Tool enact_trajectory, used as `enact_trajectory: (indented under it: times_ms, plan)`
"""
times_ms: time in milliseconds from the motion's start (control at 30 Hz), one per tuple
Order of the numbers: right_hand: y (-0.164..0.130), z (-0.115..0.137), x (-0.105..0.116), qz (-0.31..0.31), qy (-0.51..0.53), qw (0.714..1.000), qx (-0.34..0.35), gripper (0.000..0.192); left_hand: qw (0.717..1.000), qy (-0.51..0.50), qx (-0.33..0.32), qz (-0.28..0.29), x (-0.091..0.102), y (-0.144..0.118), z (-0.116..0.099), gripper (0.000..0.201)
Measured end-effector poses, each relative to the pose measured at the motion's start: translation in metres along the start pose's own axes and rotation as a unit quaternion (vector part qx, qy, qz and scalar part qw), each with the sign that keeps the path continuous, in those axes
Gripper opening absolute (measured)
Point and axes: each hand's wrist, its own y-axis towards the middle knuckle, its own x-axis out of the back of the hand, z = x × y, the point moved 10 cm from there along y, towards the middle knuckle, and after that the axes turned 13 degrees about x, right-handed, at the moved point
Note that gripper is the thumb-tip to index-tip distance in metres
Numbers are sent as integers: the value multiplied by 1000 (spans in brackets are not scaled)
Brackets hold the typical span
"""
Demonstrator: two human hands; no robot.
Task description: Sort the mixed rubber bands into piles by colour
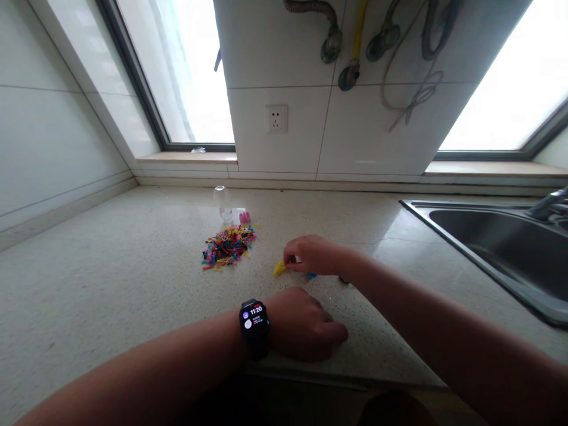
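My right hand (pixel 310 254) reaches in over the counter with thumb and fingertips pinched together at the edge of a small bunch of yellow rubber bands (pixel 279 268). Whatever is between those fingertips is too small to make out. Just below that hand lies a little blue bunch (pixel 312 276), partly covered. My left hand (pixel 306 325), with a black smartwatch (pixel 254 319) at the wrist, rests closed near the counter's front edge; its curled fingers are mostly hidden. Left of the yellow bunch spreads a loose heap of small multicoloured rubber bands (pixel 228 246).
Behind the heap stand a clear plastic bottle (pixel 223 205) and a pink piece (pixel 245 217). A dark small object (pixel 343 280) shows beneath my right forearm. The steel sink (pixel 426 214) is at the right; a wall socket (pixel 276 118) and pipes are on the tiled wall.
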Motion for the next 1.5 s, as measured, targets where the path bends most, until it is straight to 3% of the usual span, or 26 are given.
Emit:
enact_trajectory:
  times_ms: [133,267,433,500,633,733,900,1000,1067,1167,1233,1333,1500]
  plan:
    - [-2,3,6,-18,-4,1000,15,13,1000,3,1,5,-1,0,0,13]
    - [-24,-10,21,-62,-6,998,8,12,1000,1,2,-5,1,0,1,12]
    - [-84,-67,29,-158,21,983,-87,20,1000,2,-4,-18,1,-1,-1,10]
    - [-119,-104,26,-222,58,958,-174,27,1000,2,-3,-24,1,-1,0,9]
    - [-162,-149,7,-251,114,929,-248,32,1000,-4,1,-27,-1,-2,0,8]
    - [-173,-163,3,-266,139,915,-270,34,999,-4,-1,-36,-1,-3,-1,8]
    - [-167,-163,0,-239,140,928,-251,31,1000,-4,19,-13,8,0,9,10]
    - [-167,-163,0,-236,142,927,-256,31,997,-23,68,-11,30,0,45,13]
    - [-168,-162,0,-232,144,926,-262,32,985,-30,169,-29,48,-6,93,21]
    - [-167,-160,-1,-222,143,927,-266,31,937,3,338,-91,73,-35,175,24]
    - [-165,-160,-1,-214,142,929,-268,31,909,13,402,-109,75,-57,214,25]
    - [-163,-158,-2,-209,140,932,-261,30,897,34,429,-100,65,-79,246,28]
    - [-162,-156,0,-204,128,936,-256,31,903,58,419,-74,48,-83,253,27]
